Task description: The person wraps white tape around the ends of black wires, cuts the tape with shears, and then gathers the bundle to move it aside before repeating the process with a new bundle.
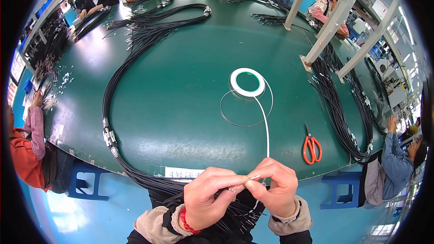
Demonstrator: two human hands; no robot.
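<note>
My left hand (209,196) and my right hand (273,187) meet just below the table's near edge, fingertips pinched together on a thin black wire with a metal end (253,177). A white tape strip (266,126) runs from my right hand's fingers up to a white tape roll (247,82) lying flat on the green table (181,108). A thick bundle of black wires (108,104) curves across the table's left side and down under my hands into my lap.
Red-handled scissors (312,148) lie to the right near the table edge. More black wire bundles (343,117) lie at the right side. Several people sit around the table. White frame posts (332,22) stand at the upper right. Blue stools (86,183) stand on the floor.
</note>
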